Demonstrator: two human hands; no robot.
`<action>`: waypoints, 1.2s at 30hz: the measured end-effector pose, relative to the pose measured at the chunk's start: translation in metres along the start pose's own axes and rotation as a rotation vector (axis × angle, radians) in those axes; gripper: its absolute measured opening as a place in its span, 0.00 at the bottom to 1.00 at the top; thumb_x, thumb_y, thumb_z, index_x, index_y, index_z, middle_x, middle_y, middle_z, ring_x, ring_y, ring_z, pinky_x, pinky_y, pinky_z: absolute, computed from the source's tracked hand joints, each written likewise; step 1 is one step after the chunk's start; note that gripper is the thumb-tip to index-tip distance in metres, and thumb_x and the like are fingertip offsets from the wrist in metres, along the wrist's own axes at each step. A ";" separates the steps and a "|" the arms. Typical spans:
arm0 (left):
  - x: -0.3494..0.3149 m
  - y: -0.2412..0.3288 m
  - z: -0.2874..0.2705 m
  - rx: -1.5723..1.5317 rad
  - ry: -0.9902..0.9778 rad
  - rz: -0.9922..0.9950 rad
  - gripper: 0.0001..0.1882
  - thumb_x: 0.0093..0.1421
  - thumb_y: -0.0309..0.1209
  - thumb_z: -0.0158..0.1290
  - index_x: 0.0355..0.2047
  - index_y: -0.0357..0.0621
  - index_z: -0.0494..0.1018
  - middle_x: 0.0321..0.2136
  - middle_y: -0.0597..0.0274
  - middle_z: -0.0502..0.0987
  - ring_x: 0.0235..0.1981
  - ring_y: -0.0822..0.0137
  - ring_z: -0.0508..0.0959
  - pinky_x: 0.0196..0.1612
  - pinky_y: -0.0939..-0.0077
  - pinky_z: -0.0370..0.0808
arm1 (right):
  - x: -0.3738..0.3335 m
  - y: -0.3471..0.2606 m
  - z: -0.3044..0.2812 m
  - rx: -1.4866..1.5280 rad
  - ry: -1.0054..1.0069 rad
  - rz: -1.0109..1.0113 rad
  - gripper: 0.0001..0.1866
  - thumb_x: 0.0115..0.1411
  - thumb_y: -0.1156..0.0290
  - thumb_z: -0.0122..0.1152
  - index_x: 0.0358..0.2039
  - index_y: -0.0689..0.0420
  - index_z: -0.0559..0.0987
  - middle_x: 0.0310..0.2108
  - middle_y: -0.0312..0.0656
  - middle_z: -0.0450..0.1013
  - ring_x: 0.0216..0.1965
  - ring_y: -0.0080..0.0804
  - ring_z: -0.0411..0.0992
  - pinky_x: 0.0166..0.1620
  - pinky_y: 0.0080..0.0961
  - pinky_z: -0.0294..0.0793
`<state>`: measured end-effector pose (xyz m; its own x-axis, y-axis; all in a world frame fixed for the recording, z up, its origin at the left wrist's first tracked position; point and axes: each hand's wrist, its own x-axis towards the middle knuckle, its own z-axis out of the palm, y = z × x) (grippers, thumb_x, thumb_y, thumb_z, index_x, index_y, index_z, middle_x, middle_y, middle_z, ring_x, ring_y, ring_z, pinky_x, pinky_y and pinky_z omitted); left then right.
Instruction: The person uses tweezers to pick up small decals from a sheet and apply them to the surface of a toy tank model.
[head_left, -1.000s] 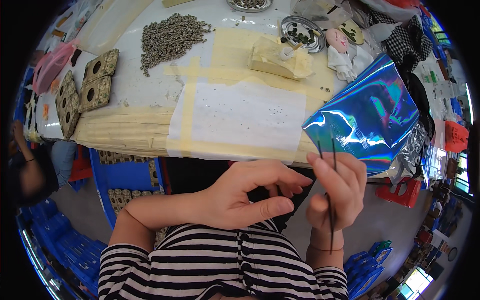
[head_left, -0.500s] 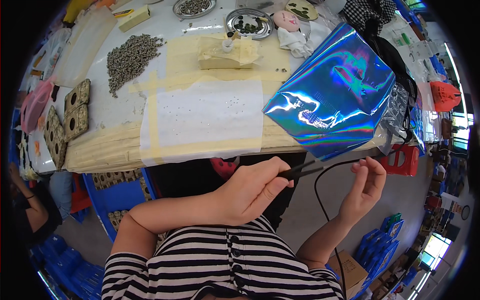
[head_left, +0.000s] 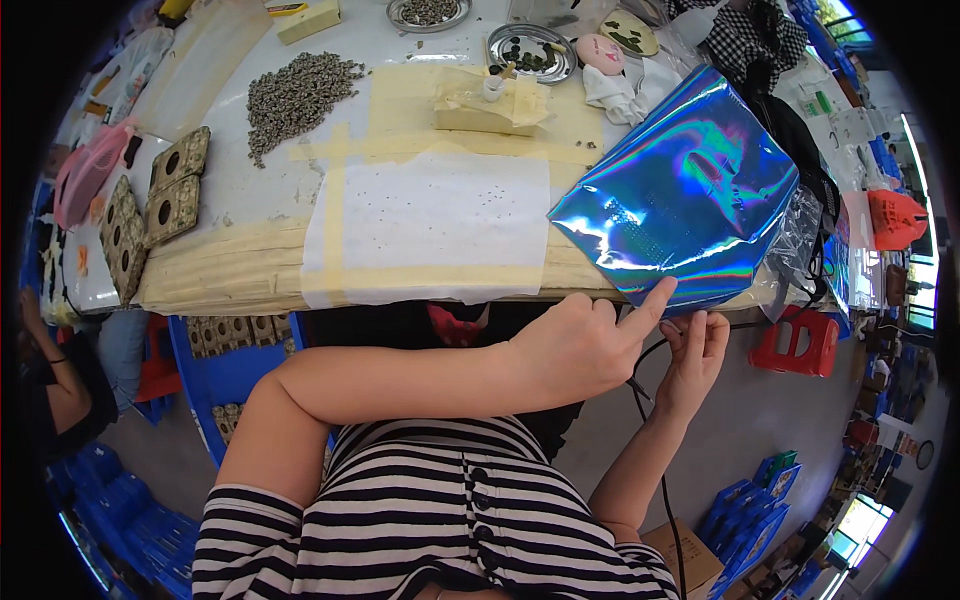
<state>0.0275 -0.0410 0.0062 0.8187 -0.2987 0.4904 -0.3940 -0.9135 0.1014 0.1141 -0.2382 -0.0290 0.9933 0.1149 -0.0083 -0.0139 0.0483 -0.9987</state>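
My left hand (head_left: 583, 345) reaches across to the right below the table's front edge. Its index finger is stretched out and its other fingers are curled. A thin dark end of the black tweezers (head_left: 642, 391) appears to show beneath it; the rest is hidden. Just beyond that fingertip, my right hand (head_left: 697, 362) is raised with bent fingers drawn together. Whatever they pinch, if anything, is too small to make out. A black cable (head_left: 655, 440) runs down between my hands. Above them a shiny blue holographic sheet (head_left: 680, 190) overhangs the table edge.
White paper (head_left: 430, 225) dotted with tiny specks is taped to the table. Behind it stands a wrapped block (head_left: 490, 115) with a small white cup. A heap of grey bits (head_left: 300, 95) and patterned holed blocks (head_left: 178, 185) lie left. A red stool (head_left: 795, 345) stands right.
My left hand has moved right, its index finger now extended beside my right hand, and the tweezers are mostly hidden. My right hand has shifted slightly left and down. The view has shifted slightly.
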 end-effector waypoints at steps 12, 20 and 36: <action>0.023 -0.005 -0.028 -0.118 0.201 -0.031 0.17 0.54 0.29 0.53 0.43 0.40 0.80 0.57 0.54 0.73 0.19 0.76 0.73 0.18 0.83 0.68 | 0.021 -0.041 -0.010 0.386 -0.041 -0.217 0.11 0.73 0.64 0.44 0.42 0.56 0.72 0.38 0.41 0.76 0.42 0.26 0.74 0.48 0.23 0.72; 0.062 -0.036 -0.063 -0.310 0.348 -0.041 0.15 0.51 0.29 0.56 0.38 0.35 0.78 0.48 0.51 0.77 0.26 0.62 0.82 0.28 0.72 0.78 | 0.049 -0.057 0.003 -0.439 -0.012 -0.499 0.12 0.70 0.69 0.52 0.38 0.65 0.78 0.36 0.43 0.78 0.38 0.25 0.74 0.45 0.22 0.72; 0.087 -0.054 -0.076 -0.315 0.386 0.044 0.11 0.43 0.29 0.62 0.29 0.39 0.79 0.30 0.61 0.77 0.30 0.60 0.82 0.29 0.68 0.78 | 0.062 -0.073 0.062 -1.118 -0.296 -0.798 0.10 0.58 0.76 0.58 0.40 0.62 0.78 0.36 0.48 0.76 0.42 0.52 0.73 0.46 0.43 0.71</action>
<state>0.0884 0.0027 0.1089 0.6075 -0.1563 0.7788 -0.5802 -0.7569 0.3007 0.1692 -0.1726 0.0463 0.6280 0.6401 0.4426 0.7709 -0.5893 -0.2416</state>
